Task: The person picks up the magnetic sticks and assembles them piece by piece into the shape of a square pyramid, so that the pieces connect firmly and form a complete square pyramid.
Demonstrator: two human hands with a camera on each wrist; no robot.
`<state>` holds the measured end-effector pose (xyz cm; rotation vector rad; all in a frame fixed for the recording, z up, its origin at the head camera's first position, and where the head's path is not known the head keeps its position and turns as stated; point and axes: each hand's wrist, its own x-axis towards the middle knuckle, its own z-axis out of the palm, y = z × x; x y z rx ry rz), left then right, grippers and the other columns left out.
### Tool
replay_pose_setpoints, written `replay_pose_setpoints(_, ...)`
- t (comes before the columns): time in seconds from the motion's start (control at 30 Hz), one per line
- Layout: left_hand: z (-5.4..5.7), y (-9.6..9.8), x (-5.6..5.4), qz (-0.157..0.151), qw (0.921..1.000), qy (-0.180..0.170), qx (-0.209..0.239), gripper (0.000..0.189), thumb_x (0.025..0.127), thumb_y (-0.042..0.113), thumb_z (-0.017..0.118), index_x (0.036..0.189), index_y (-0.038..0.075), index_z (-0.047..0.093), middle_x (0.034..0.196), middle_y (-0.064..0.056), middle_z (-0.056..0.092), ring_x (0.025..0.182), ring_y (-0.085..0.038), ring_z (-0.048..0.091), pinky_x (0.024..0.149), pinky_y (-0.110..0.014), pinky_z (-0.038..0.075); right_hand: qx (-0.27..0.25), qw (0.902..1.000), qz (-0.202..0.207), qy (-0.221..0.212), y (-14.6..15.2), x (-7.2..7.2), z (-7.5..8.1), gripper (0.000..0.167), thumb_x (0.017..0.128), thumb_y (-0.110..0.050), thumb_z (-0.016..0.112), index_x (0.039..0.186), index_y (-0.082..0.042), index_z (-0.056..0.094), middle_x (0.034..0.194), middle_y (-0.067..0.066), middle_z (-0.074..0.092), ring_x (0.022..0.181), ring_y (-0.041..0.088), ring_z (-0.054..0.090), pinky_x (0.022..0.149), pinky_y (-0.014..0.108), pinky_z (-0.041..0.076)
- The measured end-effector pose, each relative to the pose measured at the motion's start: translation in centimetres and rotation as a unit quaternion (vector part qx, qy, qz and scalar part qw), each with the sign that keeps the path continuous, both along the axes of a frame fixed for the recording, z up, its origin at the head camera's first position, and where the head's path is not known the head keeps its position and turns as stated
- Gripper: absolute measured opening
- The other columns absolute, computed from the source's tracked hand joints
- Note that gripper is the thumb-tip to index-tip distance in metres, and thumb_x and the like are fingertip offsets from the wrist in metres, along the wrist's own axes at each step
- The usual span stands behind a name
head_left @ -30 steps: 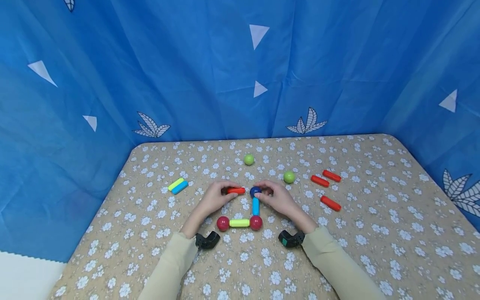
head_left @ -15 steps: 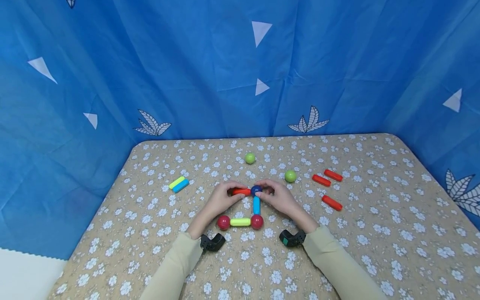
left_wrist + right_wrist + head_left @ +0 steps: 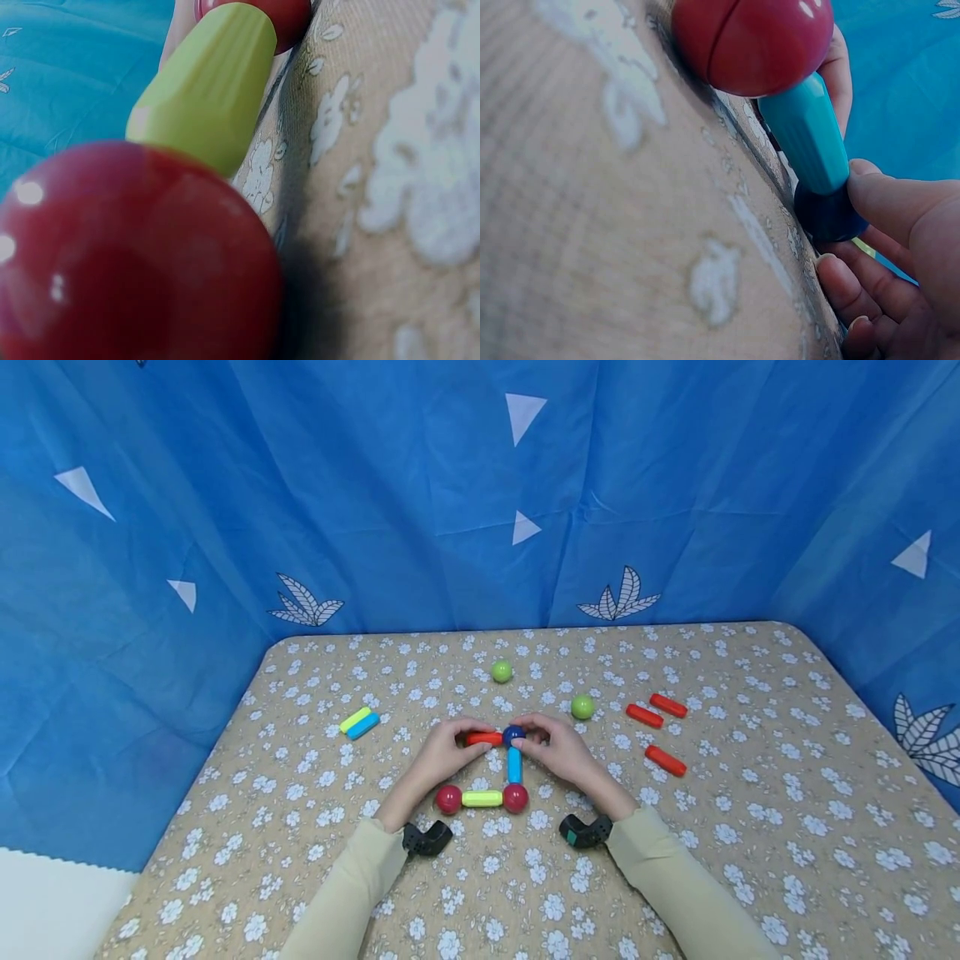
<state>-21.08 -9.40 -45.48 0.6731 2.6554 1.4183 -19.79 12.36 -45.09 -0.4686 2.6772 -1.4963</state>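
Observation:
My left hand (image 3: pixel 448 752) pinches a red rod (image 3: pixel 483 738) between thumb and fingers; the rod's right end touches a dark blue ball (image 3: pixel 513 735). That ball is gripped by my right hand (image 3: pixel 558 750), its thumb on the near side in the right wrist view. From the ball a light blue rod (image 3: pixel 806 135) runs toward me to a red ball (image 3: pixel 754 41). A yellow-green rod (image 3: pixel 482 798) joins this ball to another red ball (image 3: pixel 139 255) on the left. In the left wrist view, that ball and rod hide most of the left hand.
Two green balls (image 3: pixel 502 671) lie beyond the hands. Several loose red rods (image 3: pixel 665 761) are on the right. A yellow-green rod and a light blue rod (image 3: pixel 363 726) lie side by side on the left. A flowered cloth (image 3: pixel 525 902) covers the table; blue curtains (image 3: pixel 420 493) hang behind.
My left hand has moved right with the red rod, closing the gap until its end met the dark blue ball. The right hand has kept its hold on the ball.

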Motion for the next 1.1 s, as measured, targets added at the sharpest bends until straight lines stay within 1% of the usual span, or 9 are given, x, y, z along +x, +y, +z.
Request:
replay_pose_setpoints(0.2, 0.2, -0.1, 0.2, 0.007, 1.0000, -0.001, 0.004, 0.025, 0.082, 0.008, 0.073, 0.107, 0.012, 0.070, 0.106, 0.001, 0.065, 0.098, -0.015, 0.056, 0.081, -0.033, 0.046, 0.000, 1.0000, 0.010, -0.002, -0.1, -0.1, -0.1, 0.031, 0.087, -0.018, 0.068, 0.116, -0.008, 0.064, 0.095, 0.002, 0.062, 0.076, 0.015, 0.053, 0.064, 0.030, 0.044)
replay_pose_setpoints(0.5, 0.3, 0.2, 0.3, 0.013, 0.9998, 0.011, -0.009, 0.023, 0.083, 0.011, 0.073, 0.106, 0.011, 0.071, 0.104, 0.001, 0.066, 0.096, -0.015, 0.056, 0.079, -0.032, 0.046, 0.003, 0.9999, 0.001, -0.010, 0.0, -0.1, -0.1, 0.031, 0.087, -0.019, 0.068, 0.116, -0.010, 0.064, 0.092, 0.000, 0.061, 0.075, 0.016, 0.052, 0.063, 0.031, 0.043)
replay_pose_setpoints(0.6, 0.4, 0.1, 0.3, 0.005, 1.0000, 0.003, -0.007, 0.024, 0.084, 0.011, 0.072, 0.107, 0.011, 0.070, 0.105, 0.000, 0.065, 0.095, -0.016, 0.056, 0.079, -0.033, 0.046, 0.002, 0.9999, 0.000, -0.011, 0.1, 0.0, -0.1, 0.031, 0.087, -0.019, 0.068, 0.116, -0.010, 0.064, 0.091, 0.000, 0.061, 0.075, 0.016, 0.052, 0.063, 0.031, 0.043)
replay_pose_setpoints(0.7, 1.0, -0.4, -0.1, -0.013, 0.9998, -0.015, 0.003, 0.025, 0.086, 0.015, 0.069, 0.110, 0.010, 0.068, 0.106, 0.000, 0.065, 0.097, -0.015, 0.057, 0.081, -0.033, 0.047, 0.001, 1.0000, 0.000, -0.008, 0.1, -0.1, -0.1, 0.030, 0.087, -0.019, 0.068, 0.116, -0.010, 0.064, 0.090, 0.000, 0.061, 0.075, 0.016, 0.052, 0.063, 0.031, 0.043)
replay_pose_setpoints(0.8, 1.7, -1.3, -0.9, -0.018, 0.9990, -0.036, 0.018, 0.025, 0.090, 0.017, 0.065, 0.114, 0.008, 0.066, 0.109, -0.001, 0.064, 0.098, -0.016, 0.058, 0.084, -0.034, 0.047, 0.001, 1.0000, 0.000, -0.004, 0.0, 0.0, -0.1, 0.030, 0.087, -0.018, 0.069, 0.116, -0.010, 0.064, 0.089, -0.001, 0.060, 0.075, 0.016, 0.051, 0.063, 0.031, 0.043)
replay_pose_setpoints(0.9, 2.5, -2.3, -2.2, -0.007, 0.9987, -0.046, 0.023, 0.026, 0.092, 0.017, 0.062, 0.116, 0.006, 0.064, 0.113, -0.004, 0.063, 0.103, -0.018, 0.057, 0.088, -0.035, 0.045, 0.002, 1.0000, -0.001, -0.007, -0.1, 0.2, -0.1, 0.030, 0.087, -0.018, 0.069, 0.116, -0.011, 0.065, 0.087, -0.001, 0.059, 0.074, 0.016, 0.051, 0.063, 0.031, 0.042)
replay_pose_setpoints(1.0, 3.5, -2.5, -4.2, -0.007, 0.9989, -0.038, 0.024, 0.033, 0.093, 0.013, 0.060, 0.125, 0.004, 0.058, 0.122, -0.011, 0.057, 0.110, -0.024, 0.053, 0.093, -0.039, 0.042, 0.000, 1.0000, -0.004, -0.009, -0.1, 0.4, -0.2, 0.029, 0.086, -0.018, 0.069, 0.115, -0.011, 0.065, 0.086, -0.002, 0.059, 0.074, 0.016, 0.050, 0.062, 0.030, 0.042)
replay_pose_setpoints(1.03, 3.8, -2.3, -4.9, -0.006, 0.9989, -0.038, 0.026, 0.036, 0.093, 0.012, 0.060, 0.127, 0.005, 0.056, 0.125, -0.012, 0.055, 0.113, -0.025, 0.051, 0.094, -0.039, 0.041, -0.001, 1.0000, -0.004, -0.007, -0.1, 0.4, -0.3, 0.029, 0.086, -0.018, 0.070, 0.114, -0.011, 0.066, 0.086, -0.002, 0.059, 0.073, 0.016, 0.051, 0.062, 0.030, 0.042)
replay_pose_setpoints(1.1, 4.5, -1.6, -6.3, -0.014, 0.9990, -0.033, 0.028, 0.042, 0.092, 0.008, 0.059, 0.133, 0.004, 0.049, 0.132, -0.014, 0.049, 0.118, -0.029, 0.046, 0.097, -0.042, 0.037, -0.004, 1.0000, -0.002, -0.002, 0.0, 0.4, -0.3, 0.029, 0.086, -0.017, 0.070, 0.114, -0.010, 0.066, 0.085, -0.003, 0.059, 0.073, 0.015, 0.051, 0.062, 0.030, 0.042)
